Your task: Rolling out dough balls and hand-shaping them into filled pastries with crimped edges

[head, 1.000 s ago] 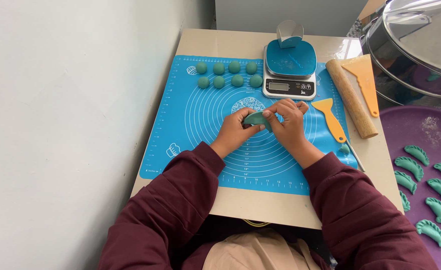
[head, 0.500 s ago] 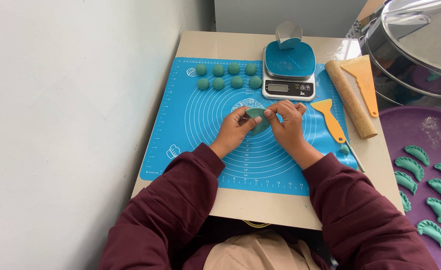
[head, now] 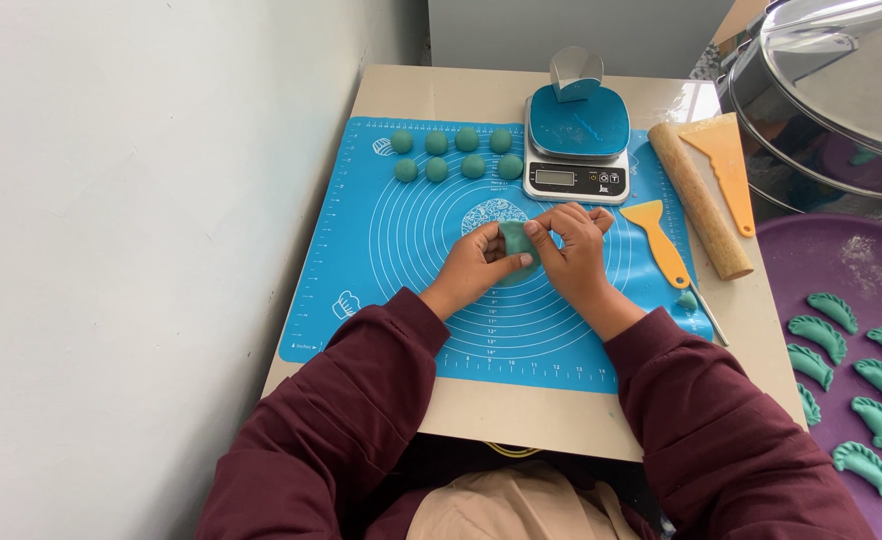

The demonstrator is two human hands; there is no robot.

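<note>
Hands meet over the middle of the blue silicone baking mat [head: 401,260] on the bench [head: 461,90]. Left hand [head: 476,268] and right hand [head: 573,250] each keep a pinching grip on one green dough piece [head: 517,244], held just above the mat. Seven green dough balls [head: 455,154] sit in two rows beside the kitchen scale [head: 576,140]. Finished green dumplings [head: 851,370] lie on the purple tray [head: 861,260] at right.
</note>
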